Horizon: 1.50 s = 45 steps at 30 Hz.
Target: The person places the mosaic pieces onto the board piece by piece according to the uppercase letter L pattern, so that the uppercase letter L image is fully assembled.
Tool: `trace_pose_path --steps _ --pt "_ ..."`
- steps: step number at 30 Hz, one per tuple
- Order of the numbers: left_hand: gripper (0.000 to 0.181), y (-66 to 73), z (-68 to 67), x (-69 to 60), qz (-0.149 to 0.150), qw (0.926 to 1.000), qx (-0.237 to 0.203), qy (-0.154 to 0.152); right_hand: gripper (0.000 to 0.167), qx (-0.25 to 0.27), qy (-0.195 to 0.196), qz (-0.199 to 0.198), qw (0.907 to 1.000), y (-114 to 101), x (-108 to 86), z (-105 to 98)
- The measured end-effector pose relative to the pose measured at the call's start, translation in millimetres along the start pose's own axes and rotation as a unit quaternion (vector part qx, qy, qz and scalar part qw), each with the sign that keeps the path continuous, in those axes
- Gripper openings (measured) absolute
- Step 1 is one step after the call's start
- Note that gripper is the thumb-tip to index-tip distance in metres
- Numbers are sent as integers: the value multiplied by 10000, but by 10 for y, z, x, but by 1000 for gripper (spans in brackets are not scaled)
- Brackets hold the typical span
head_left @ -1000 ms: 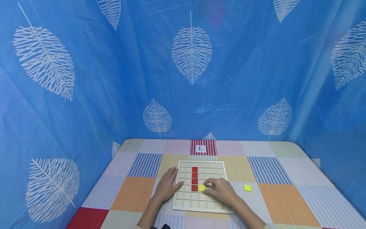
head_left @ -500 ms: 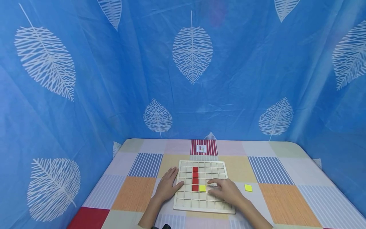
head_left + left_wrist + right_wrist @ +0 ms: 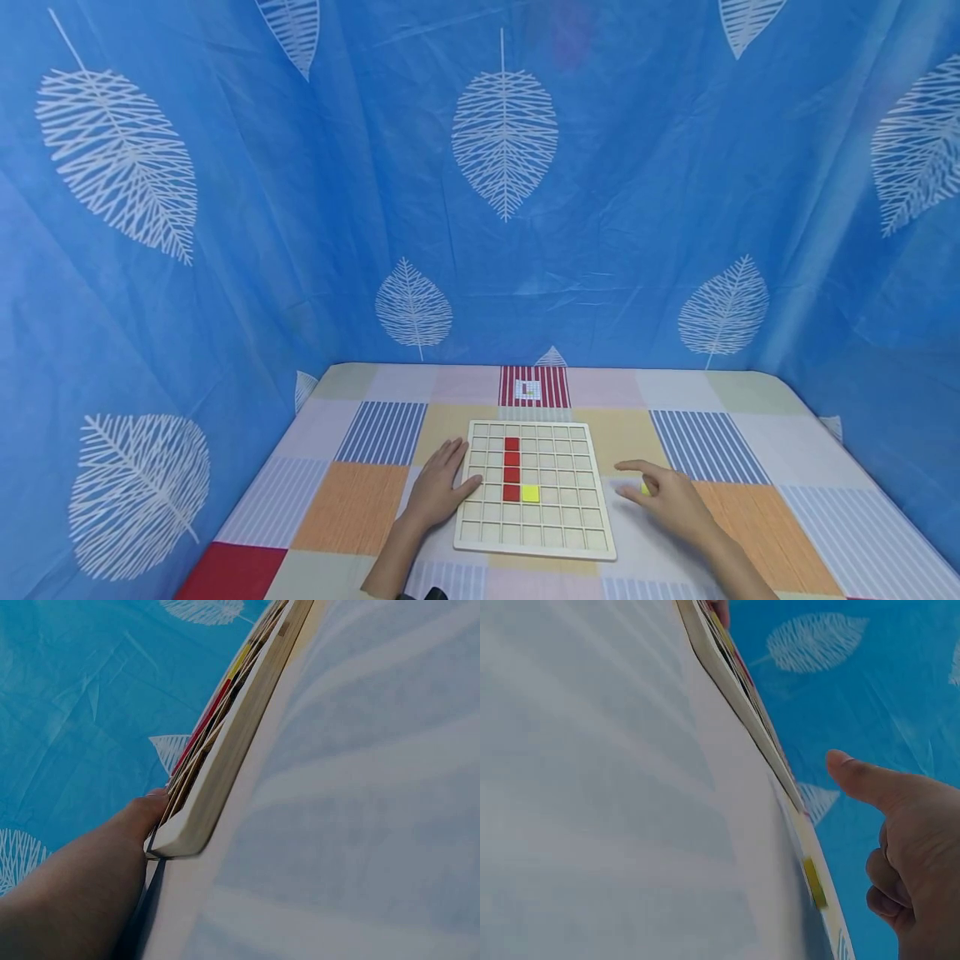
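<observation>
A pale grid board [image 3: 577, 521] lies on the table, with a column of several red square tiles [image 3: 512, 475] in its cells. One yellow tile [image 3: 530, 493] sits in the cell right of the lowest red one. My left hand [image 3: 435, 492] rests against the board's left edge, thumb on the frame. Right of the board, my right hand [image 3: 678, 504] hovers with thumb and index finger apart, holding nothing. It mostly hides a loose yellow tile [image 3: 646, 490] in the head view. In the right wrist view that yellow tile [image 3: 815, 883] lies on the cloth, apart from the hand.
Behind the board lies a small white card [image 3: 528, 390] with a printed grid pattern. A patchwork cloth [image 3: 360, 508] covers the table. Blue curtains [image 3: 600, 208] with white leaf prints stand behind it and at both sides.
My right hand has let go of the yellow tile in the board and moved right, over to the loose yellow tile. The left hand has stayed in place.
</observation>
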<state>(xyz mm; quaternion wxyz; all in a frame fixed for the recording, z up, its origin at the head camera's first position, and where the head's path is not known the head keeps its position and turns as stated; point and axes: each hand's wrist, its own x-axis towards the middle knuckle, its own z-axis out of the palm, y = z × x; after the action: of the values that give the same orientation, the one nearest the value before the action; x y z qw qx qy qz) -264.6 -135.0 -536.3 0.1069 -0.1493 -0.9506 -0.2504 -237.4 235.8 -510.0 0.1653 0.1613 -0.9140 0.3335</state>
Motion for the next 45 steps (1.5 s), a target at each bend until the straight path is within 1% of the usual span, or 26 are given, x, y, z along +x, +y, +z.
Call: trace_pose_path --steps 5,10,12,15,19,22,25,27,30,33,39,42,45 --pt "69 -6 13 4 28 10000 -20 26 34 -44 -105 435 9990 180 -75 -146" --pt "69 -2 5 8 15 10000 -40 5 42 -141 -523 987 9936 303 -119 -240" --pt "69 2 0 6 13 10000 -38 2 40 -148 -684 1139 9910 326 -128 -260" --pt "68 5 2 4 18 10000 -34 -3 36 -156 -788 1276 9886 345 -135 -268" --pt "68 5 3 7 24 10000 -59 -19 33 -217 -789 1297 9882 339 -122 -261" --pt "69 1 0 8 0 10000 -59 -31 35 -222 -680 1192 9903 288 -83 -236" --pt "69 -10 -3 9 -32 10000 -36 -43 34 -105 -443 989 9941 205 -24 -188" --pt "69 -13 -3 11 -45 10000 -30 -55 31 -11 -236 671 9975 143 16 -134" --pt "69 -1 -13 17 -44 9999 -62 -113 29 118 -115 275 9995 29 71 -44" --pt "69 7 -17 15 -26 9998 -103 -154 29 214 -245 20 9995 -96 119 74" --pt "68 1 -7 14 -16 9999 -81 -118 31 423 -900 -160 9949 -332 182 292" --pt "68 2 -3 17 -15 9999 -79 -81 30 336 -1146 -174 9927 -412 204 382" --pt "68 2 0 19 3 10000 -68 -42 28 147 -1232 -266 9919 -464 213 459"
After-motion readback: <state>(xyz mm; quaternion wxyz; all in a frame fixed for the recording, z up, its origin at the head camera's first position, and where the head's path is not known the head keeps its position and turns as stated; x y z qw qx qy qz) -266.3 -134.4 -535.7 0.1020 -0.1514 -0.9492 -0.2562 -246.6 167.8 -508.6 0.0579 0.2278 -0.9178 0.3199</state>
